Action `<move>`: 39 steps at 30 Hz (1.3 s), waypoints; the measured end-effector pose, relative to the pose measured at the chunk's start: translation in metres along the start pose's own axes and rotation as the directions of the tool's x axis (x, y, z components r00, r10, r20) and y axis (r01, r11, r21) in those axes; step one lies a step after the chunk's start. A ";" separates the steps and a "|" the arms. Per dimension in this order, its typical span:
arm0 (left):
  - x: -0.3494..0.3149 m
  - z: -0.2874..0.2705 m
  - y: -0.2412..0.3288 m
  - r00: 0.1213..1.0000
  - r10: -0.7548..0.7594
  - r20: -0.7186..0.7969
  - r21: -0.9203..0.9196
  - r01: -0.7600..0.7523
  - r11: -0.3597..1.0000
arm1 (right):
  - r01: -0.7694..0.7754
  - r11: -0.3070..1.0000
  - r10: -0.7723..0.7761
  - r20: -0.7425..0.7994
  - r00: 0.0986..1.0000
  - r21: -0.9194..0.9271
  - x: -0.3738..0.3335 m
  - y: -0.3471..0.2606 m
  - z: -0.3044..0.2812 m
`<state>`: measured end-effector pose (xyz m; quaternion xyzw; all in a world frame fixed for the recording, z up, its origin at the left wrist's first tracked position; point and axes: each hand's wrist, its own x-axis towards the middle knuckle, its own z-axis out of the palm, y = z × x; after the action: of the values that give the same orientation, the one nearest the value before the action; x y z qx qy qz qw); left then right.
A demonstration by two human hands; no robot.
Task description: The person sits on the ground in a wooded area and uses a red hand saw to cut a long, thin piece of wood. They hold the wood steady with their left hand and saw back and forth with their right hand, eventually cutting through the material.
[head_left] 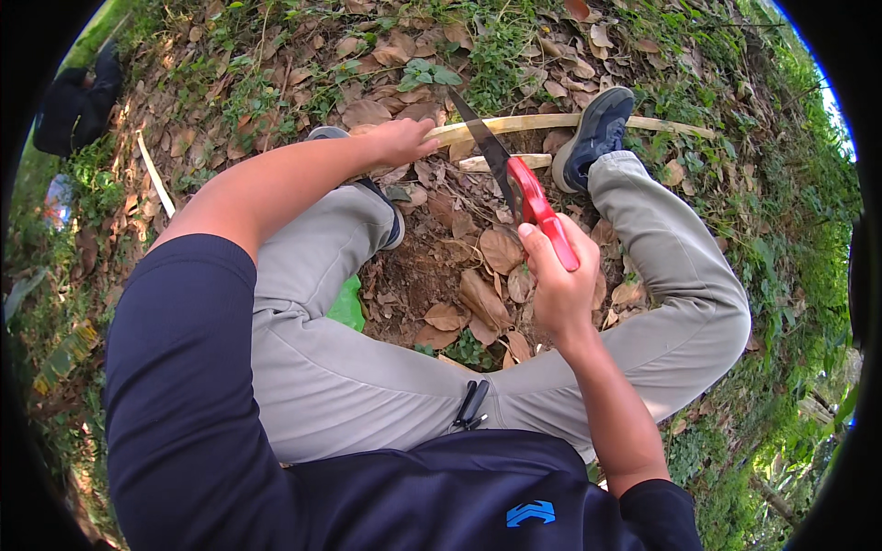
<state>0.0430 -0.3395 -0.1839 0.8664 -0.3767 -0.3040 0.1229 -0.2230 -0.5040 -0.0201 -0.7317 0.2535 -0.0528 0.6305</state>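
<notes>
Over there the right hand (564, 268) has its fingers wrapped round a red-handled pruning saw (542, 213), blade crossing a long pale wooden strip (537, 121) over leaf-strewn ground (413, 280), the left hand's (402, 142) fingers clasping the strip's left end.

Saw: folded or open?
Open: the blade extends well beyond the red handle gripped in the right hand.

This is outdoors, a wild, woodland-like spot in daylight. Brown dry leaves (482, 298) lie thickly over the soil (404, 285) — bare in one patch near the middle — and low green plants (496, 55) sprout among them. Denser greenery (781, 413) fills the right side — leafy and unkempt.
</notes>
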 end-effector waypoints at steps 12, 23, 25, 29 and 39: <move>0.011 0.015 -0.015 0.996 0.064 -0.056 0.017 -0.063 0.998 | 0.009 1.000 -0.009 0.034 0.999 -0.014 0.036 0.004 0.020; 0.007 0.002 -0.004 1.000 -0.002 0.014 0.044 0.002 0.999 | 0.022 0.989 -0.021 0.003 1.000 -0.145 0.082 -0.008 0.042; 0.005 0.001 -0.001 1.000 0.005 0.012 0.044 -0.005 0.999 | 0.014 0.986 -0.011 0.019 1.000 -0.165 0.087 -0.015 0.043; 0.003 0.006 -0.006 0.999 0.048 -0.023 0.030 -0.047 0.998 | -0.031 0.980 0.031 -0.001 1.000 -0.197 0.081 -0.021 0.043; 0.009 0.009 -0.011 0.999 0.036 -0.007 0.046 -0.036 0.998 | -0.013 0.979 0.014 0.006 1.000 -0.203 0.075 -0.011 0.044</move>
<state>0.0484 -0.3381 -0.1995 0.8632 -0.3987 -0.2895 0.1098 -0.1370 -0.4962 -0.0364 -0.7908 0.2600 -0.0196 0.5537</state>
